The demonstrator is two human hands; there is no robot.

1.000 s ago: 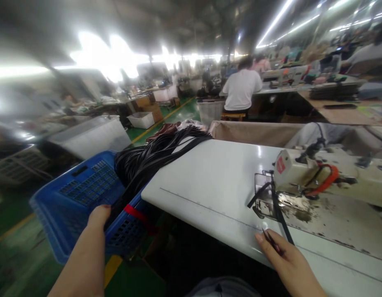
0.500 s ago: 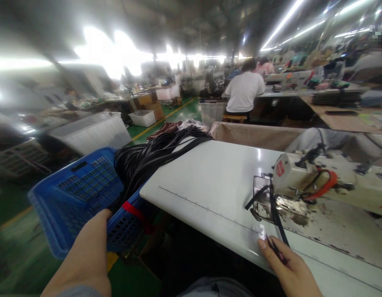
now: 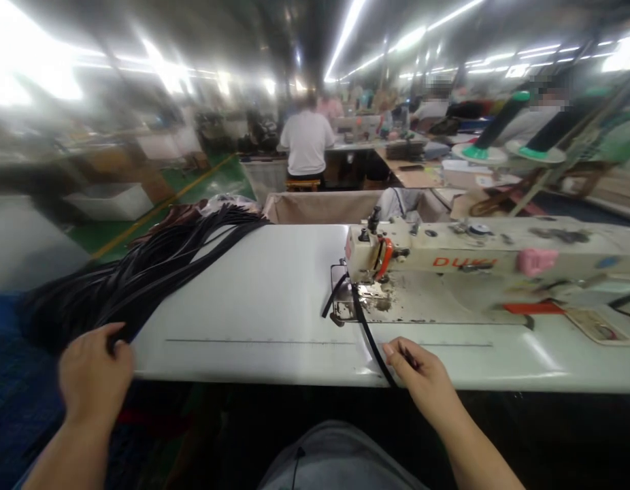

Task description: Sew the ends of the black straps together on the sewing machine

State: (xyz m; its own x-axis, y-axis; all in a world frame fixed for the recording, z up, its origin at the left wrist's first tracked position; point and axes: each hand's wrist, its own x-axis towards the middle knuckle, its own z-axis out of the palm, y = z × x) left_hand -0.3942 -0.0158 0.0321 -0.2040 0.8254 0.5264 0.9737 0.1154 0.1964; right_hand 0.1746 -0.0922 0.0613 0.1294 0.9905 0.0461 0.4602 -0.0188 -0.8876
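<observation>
- Right fingers (image 3: 396,350): drawn together, thumb tip against a single black strap (image 3: 369,333). A thin dark sliver sits between thumb and forefinger, too small to identify. Cannot tell whether the strap is pinched or only pressed down.
- Right hand (image 3: 422,378): rests on the bench (image 3: 254,292) edge, just in front of the needle end of the machine (image 3: 448,255).
- Strap: runs from under the machine's needle end, slanting toward the person, and drops over the bench edge beside the right hand. A short tail loops out on the machine's far-left side.
- Left fingers (image 3: 113,337): curled shut on the near end of the bundle (image 3: 141,272) of black straps.
- Left hand (image 3: 93,378): well to the left of the machine, at the bench corner.
- Bundle: many long strips fanned across the bench corner, well left of the machine, trailing off the edge.
- Handling (judgement): strips look thin, limp and light, with a slightly glossy surface, so probably slick. One piece should bend freely and want a flat pinch close to the needle; the bundle is best gripped around its gathered end, since loose strips could slide out.
- Beyond the machine: two thread cones (image 3: 499,119) to its right rear; a seated person (image 3: 305,143) in a white top, back turned, at another bench.
</observation>
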